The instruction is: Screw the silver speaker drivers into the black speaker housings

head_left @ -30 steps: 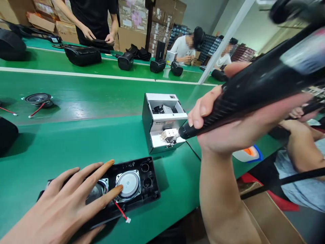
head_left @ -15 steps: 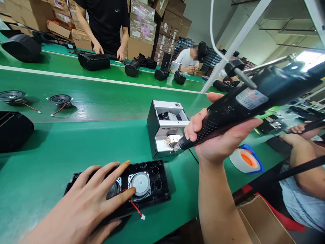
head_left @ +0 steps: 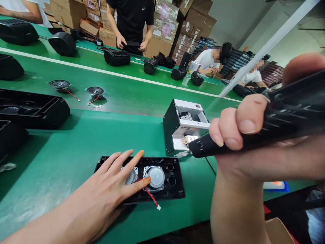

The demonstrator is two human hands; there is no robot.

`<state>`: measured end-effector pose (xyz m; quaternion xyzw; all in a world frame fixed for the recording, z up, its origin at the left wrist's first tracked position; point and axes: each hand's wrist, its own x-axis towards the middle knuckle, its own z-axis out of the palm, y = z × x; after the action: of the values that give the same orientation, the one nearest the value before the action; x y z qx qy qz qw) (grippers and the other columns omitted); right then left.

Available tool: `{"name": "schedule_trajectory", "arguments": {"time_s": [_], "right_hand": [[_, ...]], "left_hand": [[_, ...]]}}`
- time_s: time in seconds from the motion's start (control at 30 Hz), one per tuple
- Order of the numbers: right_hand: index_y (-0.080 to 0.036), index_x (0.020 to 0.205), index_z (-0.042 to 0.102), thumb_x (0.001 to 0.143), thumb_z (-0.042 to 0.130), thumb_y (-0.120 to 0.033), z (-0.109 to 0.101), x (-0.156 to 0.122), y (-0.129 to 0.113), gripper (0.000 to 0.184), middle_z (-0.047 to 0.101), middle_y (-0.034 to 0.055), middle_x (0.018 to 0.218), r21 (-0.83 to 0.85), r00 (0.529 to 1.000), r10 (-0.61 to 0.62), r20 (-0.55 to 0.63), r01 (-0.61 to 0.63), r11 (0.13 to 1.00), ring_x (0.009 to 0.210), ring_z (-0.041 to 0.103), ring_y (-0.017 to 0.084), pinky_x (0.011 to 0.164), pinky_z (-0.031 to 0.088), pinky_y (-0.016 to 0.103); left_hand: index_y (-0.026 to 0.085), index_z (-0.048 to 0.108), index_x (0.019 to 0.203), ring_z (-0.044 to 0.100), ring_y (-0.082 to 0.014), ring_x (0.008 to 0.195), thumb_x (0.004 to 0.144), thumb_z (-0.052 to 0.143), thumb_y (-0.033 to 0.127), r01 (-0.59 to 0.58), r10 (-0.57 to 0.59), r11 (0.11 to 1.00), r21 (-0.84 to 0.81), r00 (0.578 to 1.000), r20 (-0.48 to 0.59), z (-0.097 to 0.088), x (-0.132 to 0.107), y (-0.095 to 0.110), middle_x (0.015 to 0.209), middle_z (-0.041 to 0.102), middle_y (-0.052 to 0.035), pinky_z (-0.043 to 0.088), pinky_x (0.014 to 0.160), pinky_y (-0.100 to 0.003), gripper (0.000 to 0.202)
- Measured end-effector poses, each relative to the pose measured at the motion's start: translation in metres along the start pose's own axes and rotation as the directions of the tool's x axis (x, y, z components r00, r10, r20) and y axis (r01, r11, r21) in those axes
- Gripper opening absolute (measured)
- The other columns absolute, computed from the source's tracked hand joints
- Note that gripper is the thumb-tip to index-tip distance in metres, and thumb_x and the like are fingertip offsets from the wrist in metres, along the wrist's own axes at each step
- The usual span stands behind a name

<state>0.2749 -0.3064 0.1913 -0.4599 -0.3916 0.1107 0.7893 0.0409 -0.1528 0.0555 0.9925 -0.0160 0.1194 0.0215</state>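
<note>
My left hand (head_left: 111, 186) lies with its fingers spread over a black speaker panel (head_left: 177, 194), its thumb low by the near edge. Two round drivers sit in the panel; the right driver (head_left: 155, 177) shows its silver back under my index fingertip, and the left one is partly covered. A red wire lead (head_left: 151, 197) with a white plug hangs over the near edge. In my right hand (head_left: 243, 132), fingers wrapped round it, is a black electric screwdriver (head_left: 286, 115). Its tip meets the front of a screw feeder (head_left: 170, 127) standing behind the panel.
Two loose speaker drivers (head_left: 95, 91) rest on the green bench. Black speaker housings (head_left: 57, 113) stand at the left, with several more along the far bench. A co-worker in black (head_left: 130, 23) handles a dark part opposite. A tape roll (head_left: 275, 185) lies at right, partly hidden.
The view has turned left, so the scene sits further right. The screwdriver appears larger and closer, its tip still at the feeder. My left hand stays on the panel.
</note>
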Motion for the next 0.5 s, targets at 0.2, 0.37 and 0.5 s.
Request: {"name": "schedule_trajectory", "arguments": {"time_s": [0.2, 0.37, 0.5], "right_hand": [[-0.03, 0.096, 0.078, 0.094, 0.068, -0.073, 0.045, -0.003, 0.027, 0.044, 0.059, -0.0035, 0.055, 0.19, 0.993, 0.082, 0.082, -0.097, 0.977, 0.04, 0.051, 0.014, 0.036, 0.043, 0.025], [-0.024, 0.106, 0.068, 0.095, 0.066, -0.076, 0.063, -0.013, 0.06, 0.053, 0.058, -0.0059, 0.053, 0.22, 0.976, 0.155, 0.152, -0.186, 0.958, 0.036, 0.046, 0.012, 0.035, 0.039, 0.024], [-0.024, 0.111, 0.067, 0.099, 0.061, -0.072, 0.063, -0.021, 0.08, 0.05, 0.06, -0.0059, 0.058, 0.274, 0.97, 0.132, 0.203, -0.186, 0.944, 0.039, 0.049, 0.012, 0.037, 0.039, 0.023]], "left_hand": [[0.047, 0.058, 0.154, 0.052, -0.0497, 0.146, 0.076, 0.081, 0.016, -0.004, 0.004, 1.0, -0.025, 1.0, 0.006, -0.003, 0.003, 0.003, 0.17, 0.046, -0.015, 0.056, 0.108, -0.068, 0.087], [0.044, 0.057, 0.154, 0.051, -0.0518, 0.145, 0.075, 0.091, 0.036, -0.036, 0.038, 0.999, -0.039, 0.998, 0.058, -0.002, 0.005, -0.001, 0.171, 0.043, -0.0185, 0.05, 0.112, -0.073, 0.086], [0.043, 0.059, 0.153, 0.053, -0.0521, 0.144, 0.071, 0.096, 0.041, -0.032, 0.034, 0.999, -0.032, 0.997, 0.063, -0.005, 0.008, -0.001, 0.167, 0.048, -0.0195, 0.05, 0.112, -0.072, 0.09]]}}
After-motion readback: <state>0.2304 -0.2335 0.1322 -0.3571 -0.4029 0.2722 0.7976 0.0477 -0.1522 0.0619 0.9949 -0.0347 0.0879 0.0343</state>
